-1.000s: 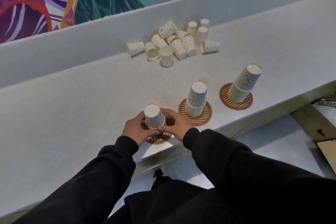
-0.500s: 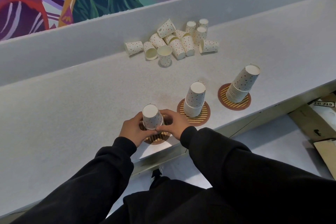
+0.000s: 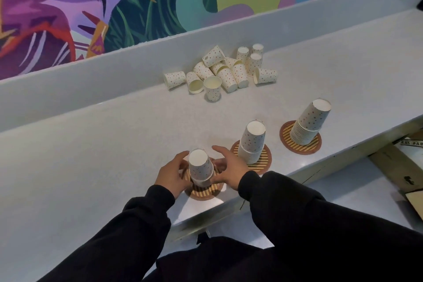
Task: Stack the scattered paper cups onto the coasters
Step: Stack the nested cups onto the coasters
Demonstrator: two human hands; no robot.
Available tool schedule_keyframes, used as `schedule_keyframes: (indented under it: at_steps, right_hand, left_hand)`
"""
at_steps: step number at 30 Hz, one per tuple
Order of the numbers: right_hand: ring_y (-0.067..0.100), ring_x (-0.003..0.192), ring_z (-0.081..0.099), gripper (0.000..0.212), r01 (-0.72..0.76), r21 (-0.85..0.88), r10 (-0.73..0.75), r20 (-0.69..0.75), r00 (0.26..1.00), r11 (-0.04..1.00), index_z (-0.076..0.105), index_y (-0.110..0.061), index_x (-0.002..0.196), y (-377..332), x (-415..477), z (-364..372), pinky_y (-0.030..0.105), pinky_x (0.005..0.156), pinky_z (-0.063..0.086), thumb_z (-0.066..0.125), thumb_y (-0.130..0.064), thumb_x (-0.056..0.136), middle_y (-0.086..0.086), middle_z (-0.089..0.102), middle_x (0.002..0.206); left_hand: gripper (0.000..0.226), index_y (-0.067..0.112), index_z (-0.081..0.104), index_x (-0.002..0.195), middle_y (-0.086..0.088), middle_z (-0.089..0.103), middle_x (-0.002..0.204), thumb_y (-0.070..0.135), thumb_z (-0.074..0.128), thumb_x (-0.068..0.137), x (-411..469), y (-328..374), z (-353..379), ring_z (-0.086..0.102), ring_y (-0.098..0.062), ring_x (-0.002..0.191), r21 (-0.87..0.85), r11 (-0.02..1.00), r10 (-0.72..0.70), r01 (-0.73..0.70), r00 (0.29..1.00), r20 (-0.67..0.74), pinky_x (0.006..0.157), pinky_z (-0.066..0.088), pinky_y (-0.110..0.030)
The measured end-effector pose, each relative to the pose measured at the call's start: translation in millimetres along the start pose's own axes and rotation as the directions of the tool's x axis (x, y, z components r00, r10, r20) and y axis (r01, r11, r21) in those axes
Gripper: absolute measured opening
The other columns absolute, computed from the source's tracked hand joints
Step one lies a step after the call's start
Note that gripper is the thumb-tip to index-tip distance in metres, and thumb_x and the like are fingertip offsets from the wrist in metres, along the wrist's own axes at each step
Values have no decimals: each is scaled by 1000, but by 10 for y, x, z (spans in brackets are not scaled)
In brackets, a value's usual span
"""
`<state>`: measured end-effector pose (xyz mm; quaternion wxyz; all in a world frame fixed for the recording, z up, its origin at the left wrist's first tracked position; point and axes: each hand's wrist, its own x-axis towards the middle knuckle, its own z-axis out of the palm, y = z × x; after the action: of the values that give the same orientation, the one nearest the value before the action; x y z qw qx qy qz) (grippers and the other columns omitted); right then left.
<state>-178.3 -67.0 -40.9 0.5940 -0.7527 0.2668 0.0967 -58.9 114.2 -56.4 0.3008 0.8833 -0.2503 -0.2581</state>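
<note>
Head view: a short stack of white dotted paper cups (image 3: 201,170) stands upside down on a round brown striped coaster (image 3: 203,193) at the near edge of the pale grey tabletop (image 3: 114,144). The left hand (image 3: 170,177) cups the stack's left side, its fingers (image 3: 183,157) curled round it and touching. The right hand (image 3: 230,173) sits just beside the stack's right side, its fingers spread wide and relaxed, the index finger lifted clear of the cups. To the right, two taller upside-down stacks (image 3: 253,142) stand on two more striped coasters (image 3: 297,146), well apart from the hands. Farther back, loose dotted cups (image 3: 224,73) lie in a heap near the tabletop's rear wall.
</note>
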Motion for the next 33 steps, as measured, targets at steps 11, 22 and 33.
schedule_keyframes:
  at_steps: [11, 22, 33]
  right_hand:
    - [29, 119, 64, 40, -3, 616, 72, -86, 994, 788, 62, -15, 130, -1399, 313, -669, 43, 105, 52, 71, -1, 93, 10, 72, 119]
    - [30, 120, 57, 64, -65, 353, 170, -275, 946, 933, 48, -18, 144, -1740, 1934, -343, 43, 96, 53, 80, -17, 88, 12, 57, 139]
    - [30, 153, 28, 75, -178, -622, -84, -368, 926, 762, 23, -11, 159, -1759, 3050, -238, 39, 123, 29, 64, -20, 97, 12, 24, 166]
  left_hand:
    - [46, 23, 66, 128, 2, 66, 126, 18, 80, 85, 1064, 166, -1245, 62, -16, 114, 55, 986, 167, -158, 958, -232, 102, 52, -40]
    - [61, 18, 51, 144, -6, 48, 147, 21, 74, 88, 2395, 403, -1804, 51, -27, 130, 331, 908, 320, -257, 935, -151, 111, 38, -33]
    - [79, 26, 29, 156, -3, 25, 165, 28, 67, 86, 3351, 153, -1592, 30, -28, 146, 655, 693, 321, -302, 942, 95, 115, 35, -44]
